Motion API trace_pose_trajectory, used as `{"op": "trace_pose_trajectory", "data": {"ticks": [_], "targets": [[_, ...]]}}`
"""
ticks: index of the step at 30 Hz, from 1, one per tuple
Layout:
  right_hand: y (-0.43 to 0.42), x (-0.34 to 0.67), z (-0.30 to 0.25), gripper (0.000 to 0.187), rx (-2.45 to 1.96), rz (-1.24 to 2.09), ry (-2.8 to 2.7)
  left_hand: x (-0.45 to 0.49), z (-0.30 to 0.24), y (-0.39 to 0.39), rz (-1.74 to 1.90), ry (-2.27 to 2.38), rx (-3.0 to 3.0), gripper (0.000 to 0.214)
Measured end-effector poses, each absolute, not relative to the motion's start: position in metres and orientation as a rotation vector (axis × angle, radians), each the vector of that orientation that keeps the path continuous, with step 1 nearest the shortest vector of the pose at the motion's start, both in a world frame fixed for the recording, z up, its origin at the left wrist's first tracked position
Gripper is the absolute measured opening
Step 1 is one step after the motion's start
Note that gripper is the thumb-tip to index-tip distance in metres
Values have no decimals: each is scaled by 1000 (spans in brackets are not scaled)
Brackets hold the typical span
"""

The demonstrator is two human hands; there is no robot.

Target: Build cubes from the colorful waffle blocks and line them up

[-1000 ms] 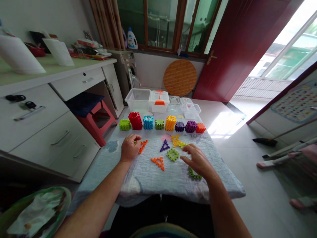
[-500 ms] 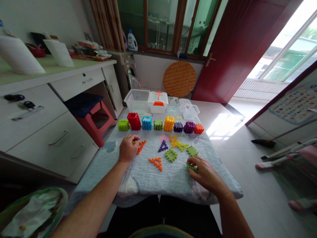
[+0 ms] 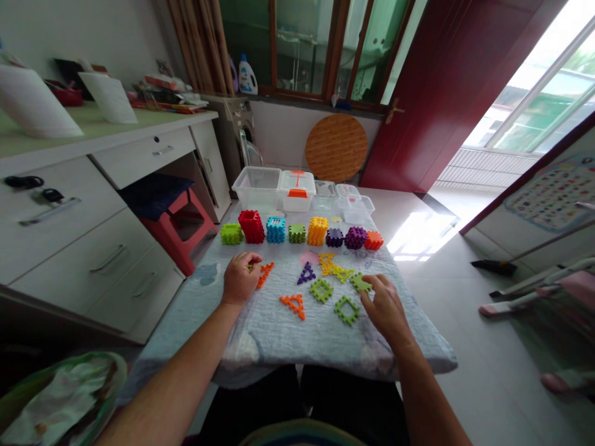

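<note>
eight waffle-block cubes (image 3: 317,231) stand in a row beyond the fingers, between them and the clear plastic tubs (image 3: 256,189). the right hand (image 3: 385,310) lies half open, fingertips touching a flat green piece (image 3: 360,282); the left hand (image 3: 240,279) curls round a green bit (image 3: 250,267), an orange triangle (image 3: 264,274) just beside its fingers.

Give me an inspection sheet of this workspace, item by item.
surface: pale blue quilted cover, creased, on the table.
job's things: orange triangle piece, purple triangle piece, green square piece, row of plastic cubes, clear plastic boxes.
clutter: plastic bag at lower left, papers on the counter.
hands: left hand curled over a green piece, grip unclear; right hand with fingertips on a lime-green piece.
cables: nothing seen.
surroundings: white drawers, red stool, washing machine, broom.
</note>
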State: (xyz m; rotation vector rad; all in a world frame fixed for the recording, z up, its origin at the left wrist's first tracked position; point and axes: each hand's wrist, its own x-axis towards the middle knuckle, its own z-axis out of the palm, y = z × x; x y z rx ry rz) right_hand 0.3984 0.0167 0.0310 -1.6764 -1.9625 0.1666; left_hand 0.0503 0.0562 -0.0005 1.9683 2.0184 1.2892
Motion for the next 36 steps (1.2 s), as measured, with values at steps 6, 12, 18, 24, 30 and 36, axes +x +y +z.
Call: {"op": "trace_pose_trajectory", "data": {"ticks": [6,12,18,24,30,36], "targets": [[38,405,22,39,-1906,50,-1996,51,2,54,1267,2026,1989,17],[41,408,19,43,-1857,132,-1914,51,2,54,1261,2042,1985,17],[14,405,44,51,-1704,429,-1965,51,1,54,1271,2032,1984,18],[-13,384,61,36,-1615,508,-2212,52,3,53,1297,2031,1959,18],[-14,373,52,42,-1723,460,-2274,52,4,53,1277,2035,1943,18],[-14,369,43,43,-1758,390,-2263,52,4,53,1269,2041,1939,19]]}}
